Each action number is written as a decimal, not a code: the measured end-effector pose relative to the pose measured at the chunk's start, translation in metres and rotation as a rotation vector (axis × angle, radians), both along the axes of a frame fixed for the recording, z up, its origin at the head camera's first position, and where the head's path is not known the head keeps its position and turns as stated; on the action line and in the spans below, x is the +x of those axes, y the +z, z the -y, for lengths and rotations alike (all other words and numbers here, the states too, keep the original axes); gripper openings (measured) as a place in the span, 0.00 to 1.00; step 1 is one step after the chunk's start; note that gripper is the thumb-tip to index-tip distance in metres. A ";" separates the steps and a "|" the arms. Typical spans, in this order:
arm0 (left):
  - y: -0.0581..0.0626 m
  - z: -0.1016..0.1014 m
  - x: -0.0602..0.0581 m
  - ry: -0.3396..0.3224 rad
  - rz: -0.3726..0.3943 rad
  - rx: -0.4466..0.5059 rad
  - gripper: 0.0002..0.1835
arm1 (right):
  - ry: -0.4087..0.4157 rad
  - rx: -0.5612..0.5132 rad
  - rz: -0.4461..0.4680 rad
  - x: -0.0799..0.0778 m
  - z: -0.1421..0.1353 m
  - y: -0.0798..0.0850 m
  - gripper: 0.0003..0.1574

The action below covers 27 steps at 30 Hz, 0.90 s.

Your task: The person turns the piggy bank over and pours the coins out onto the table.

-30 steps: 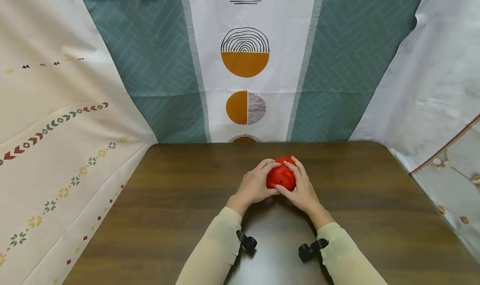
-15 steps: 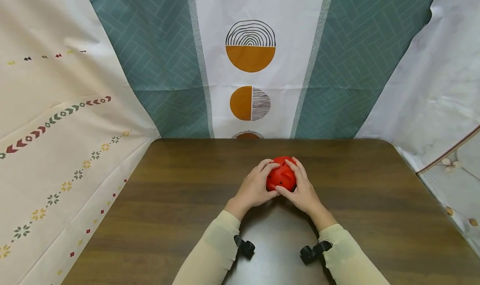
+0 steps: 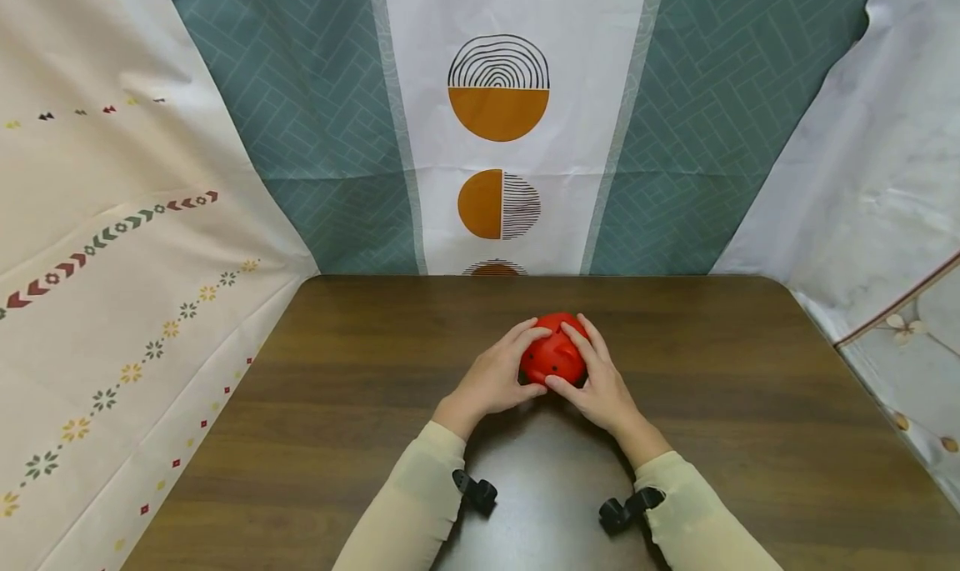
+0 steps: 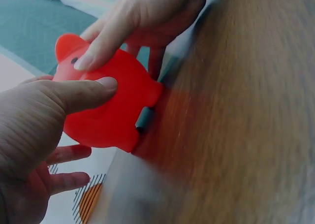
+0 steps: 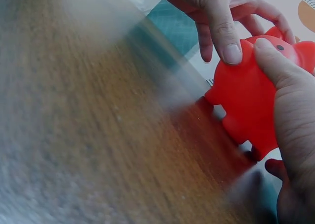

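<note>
A round red piggy bank [image 3: 553, 356] with small ears and dark eyes is between my two hands, toward the far part of the brown table [image 3: 360, 438]. My left hand [image 3: 491, 379] grips its left side, thumb across the front and fingers round the side. From the right, my right hand [image 3: 600, 392] holds it likewise, with the thumb on its front and the fingers over its top and side. In the left wrist view, the stubby feet of the piggy bank [image 4: 115, 113] meet or nearly meet the tabletop. Both thumbs press close together on it in the right wrist view.
A teal and white patterned cloth [image 3: 322, 137] hangs behind the table's far edge. Cream cloth [image 3: 127, 321] borders the left side, and pale cloth [image 3: 847, 179] the right. Each sleeve carries a black wrist camera mount [image 3: 476, 492].
Both hands and the piggy bank have shifted slightly left in the last half second. The head view has tilted a little downward since one second ago. The two-handed grip stays the same.
</note>
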State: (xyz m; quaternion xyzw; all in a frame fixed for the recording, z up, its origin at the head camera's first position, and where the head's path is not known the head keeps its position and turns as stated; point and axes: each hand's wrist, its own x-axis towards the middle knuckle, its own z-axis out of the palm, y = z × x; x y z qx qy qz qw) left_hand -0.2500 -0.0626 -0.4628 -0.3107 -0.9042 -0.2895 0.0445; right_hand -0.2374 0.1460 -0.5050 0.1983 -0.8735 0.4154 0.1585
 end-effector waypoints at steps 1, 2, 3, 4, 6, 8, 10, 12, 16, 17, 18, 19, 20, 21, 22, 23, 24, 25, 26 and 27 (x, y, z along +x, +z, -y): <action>0.000 0.002 -0.001 -0.001 -0.005 0.005 0.47 | 0.003 0.005 -0.013 0.000 0.000 0.000 0.50; 0.000 0.003 -0.001 0.001 -0.012 0.005 0.47 | 0.007 0.008 -0.022 0.000 0.000 0.000 0.50; 0.000 0.004 -0.002 0.002 -0.021 0.007 0.47 | 0.008 0.012 -0.028 -0.001 0.000 0.001 0.50; 0.000 0.005 -0.002 0.002 -0.030 0.010 0.48 | 0.011 0.014 -0.034 -0.001 0.000 0.001 0.49; 0.000 0.006 -0.003 0.004 -0.043 0.019 0.47 | 0.013 0.019 -0.041 -0.002 0.000 0.001 0.49; 0.000 0.006 -0.003 0.013 -0.048 0.019 0.46 | 0.015 0.023 -0.041 -0.002 -0.001 0.001 0.48; 0.000 0.006 -0.002 0.024 -0.047 0.022 0.44 | 0.026 0.024 -0.045 -0.002 -0.001 0.000 0.48; 0.001 0.006 -0.002 0.035 -0.053 0.025 0.43 | 0.041 0.018 -0.046 -0.002 -0.001 0.000 0.46; 0.000 0.007 -0.002 0.030 -0.071 0.055 0.42 | 0.082 -0.015 -0.039 -0.002 -0.002 -0.001 0.44; 0.001 0.008 -0.002 0.024 -0.074 0.062 0.41 | 0.089 -0.023 -0.032 -0.002 -0.001 -0.001 0.44; 0.000 0.008 -0.002 0.018 -0.075 0.066 0.41 | 0.095 -0.028 -0.026 -0.002 -0.001 0.000 0.43; -0.001 0.009 -0.003 0.013 -0.074 0.068 0.41 | 0.098 -0.030 -0.020 -0.002 -0.001 0.000 0.43; -0.001 0.010 -0.003 0.011 -0.070 0.068 0.41 | 0.099 -0.026 -0.013 -0.001 -0.001 0.000 0.43; -0.002 0.010 -0.003 0.010 -0.065 0.068 0.41 | 0.098 -0.021 -0.007 -0.001 -0.001 0.001 0.43; -0.003 0.011 -0.004 0.008 -0.059 0.070 0.41 | 0.096 -0.017 -0.001 0.000 -0.001 0.001 0.44; -0.004 0.011 -0.004 0.009 -0.053 0.071 0.42 | 0.095 -0.016 0.003 0.000 -0.001 0.001 0.44; -0.006 0.011 -0.004 0.013 -0.046 0.071 0.42 | 0.091 -0.015 0.006 0.000 -0.001 0.001 0.45; -0.006 0.011 -0.004 0.016 -0.037 0.073 0.43 | 0.092 -0.016 0.010 0.000 -0.001 0.001 0.46; -0.007 0.011 -0.004 0.022 -0.024 0.074 0.44 | 0.092 -0.022 0.015 0.001 -0.001 0.001 0.47; -0.008 0.011 -0.004 0.026 -0.011 0.075 0.45 | 0.093 -0.027 0.020 0.001 -0.001 0.001 0.48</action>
